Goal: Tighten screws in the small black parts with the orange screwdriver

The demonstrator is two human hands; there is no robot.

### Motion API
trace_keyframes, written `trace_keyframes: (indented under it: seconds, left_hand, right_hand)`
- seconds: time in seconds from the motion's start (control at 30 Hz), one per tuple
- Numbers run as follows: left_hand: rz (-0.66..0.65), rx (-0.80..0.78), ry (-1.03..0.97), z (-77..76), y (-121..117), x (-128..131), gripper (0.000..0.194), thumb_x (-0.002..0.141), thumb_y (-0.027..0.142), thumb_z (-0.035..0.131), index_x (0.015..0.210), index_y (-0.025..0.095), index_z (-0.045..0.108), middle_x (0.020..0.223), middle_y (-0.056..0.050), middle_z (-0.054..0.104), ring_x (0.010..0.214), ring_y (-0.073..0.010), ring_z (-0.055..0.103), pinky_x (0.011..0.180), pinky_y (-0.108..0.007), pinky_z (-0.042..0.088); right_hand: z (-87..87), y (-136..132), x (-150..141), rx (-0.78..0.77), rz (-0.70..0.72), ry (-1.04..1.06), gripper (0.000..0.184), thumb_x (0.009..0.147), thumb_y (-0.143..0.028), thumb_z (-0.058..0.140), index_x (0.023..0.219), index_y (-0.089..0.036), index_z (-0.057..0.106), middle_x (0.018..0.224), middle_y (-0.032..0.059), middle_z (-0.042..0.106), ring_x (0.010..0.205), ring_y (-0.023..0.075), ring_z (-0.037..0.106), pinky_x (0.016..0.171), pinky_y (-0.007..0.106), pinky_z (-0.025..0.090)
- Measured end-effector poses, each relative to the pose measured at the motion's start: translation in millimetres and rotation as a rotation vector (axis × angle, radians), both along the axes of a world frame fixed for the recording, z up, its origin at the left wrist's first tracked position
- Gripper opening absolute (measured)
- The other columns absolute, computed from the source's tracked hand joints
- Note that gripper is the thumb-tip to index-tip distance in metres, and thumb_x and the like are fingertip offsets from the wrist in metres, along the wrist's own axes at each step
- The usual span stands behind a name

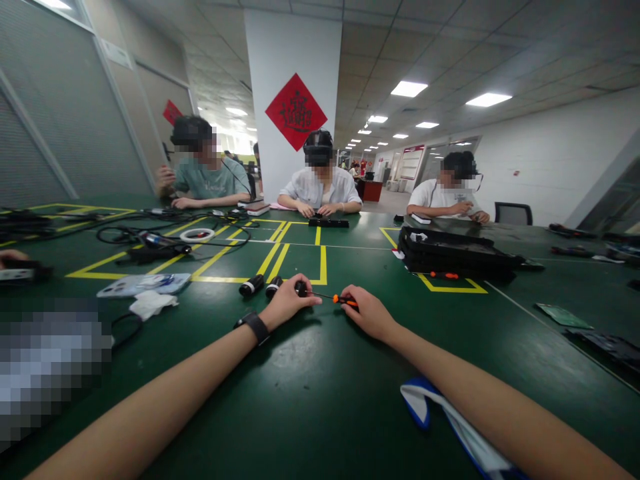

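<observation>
Pinching black cylinder in left hand, orange-and-black screwdriver in right hand, right of cylinder; apparently working screwdriver at cylinder; calls for steady, aligned grip.

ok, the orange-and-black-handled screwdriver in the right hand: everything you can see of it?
The slim screwdriver with an orange-and-black handle has a thin, metallic-looking shaft. The handle looks like plastic, with a bright orange section next to the shaft. It is held roughly level over the dark green tabletop, shaft pointing left. The bare right hand grips the handle and hides part of it. The shaft reaches toward the small black cylindrical part at the left hand; tip contact is too small to tell.
</observation>
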State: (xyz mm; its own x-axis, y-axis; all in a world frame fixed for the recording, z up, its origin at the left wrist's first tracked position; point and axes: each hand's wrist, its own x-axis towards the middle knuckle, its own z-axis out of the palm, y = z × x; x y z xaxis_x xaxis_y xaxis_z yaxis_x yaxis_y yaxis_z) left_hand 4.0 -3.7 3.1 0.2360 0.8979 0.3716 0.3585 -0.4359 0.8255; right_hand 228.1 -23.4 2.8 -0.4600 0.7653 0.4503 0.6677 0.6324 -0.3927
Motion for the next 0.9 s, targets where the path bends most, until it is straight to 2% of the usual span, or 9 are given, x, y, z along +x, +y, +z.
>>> trace_keyframes:
  seconds: [0.23,0.43,0.6,0.9]
  left_hand:
    - [-0.008,-0.042,-0.014,-3.2,0.9,0.0,0.039,0.055,0.042,0.071,0.076,0.017,0.05,0.067,0.002,0.057,0.061,-0.0119,0.054,0.061,-0.026,0.043]
    - [-0.036,-0.003,-0.015,1.7,-1.8,-0.3,0.037,0.056,0.038,0.071,0.078,0.017,0.05,0.077,0.0,0.058,0.072,-0.0142,0.056,0.069,-0.028,0.044]
    - [-0.048,-0.033,-0.025,-0.3,1.0,-1.0,0.037,0.056,0.037,0.071,0.078,0.017,0.049,0.075,0.001,0.058,0.069,-0.0136,0.055,0.068,-0.028,0.044]
    - [-0.067,-0.025,-0.054,0.4,0.3,-1.0,0.035,0.058,0.033,0.07,0.08,0.018,0.048,0.078,0.0,0.058,0.073,-0.0134,0.056,0.071,-0.029,0.044]
  right_hand:
    - [0.1,0.7,-1.3,-0.006,0.013,-0.002,0.016,0.081,-0.022,0.05,0.096,-0.018,0.053,0.089,0.0047,0.056,0.084,0.0154,0.05,0.075,0.029,0.039]
    - [1.0,1.7,-3.2,0.03,0.068,-0.054,0.021,0.086,-0.028,0.043,0.099,-0.017,0.056,0.091,0.0067,0.056,0.088,0.0168,0.049,0.079,0.031,0.038]
    - [2.0,1.2,-2.5,0.045,0.089,-0.073,0.025,0.089,-0.026,0.036,0.1,-0.017,0.056,0.091,0.0067,0.056,0.088,0.0163,0.048,0.08,0.032,0.038]
    - [6.4,-5.6,-1.2,0.025,0.085,-0.036,0.021,0.084,-0.022,0.047,0.103,-0.02,0.054,0.097,0.0043,0.055,0.09,0.0154,0.051,0.08,0.029,0.04]
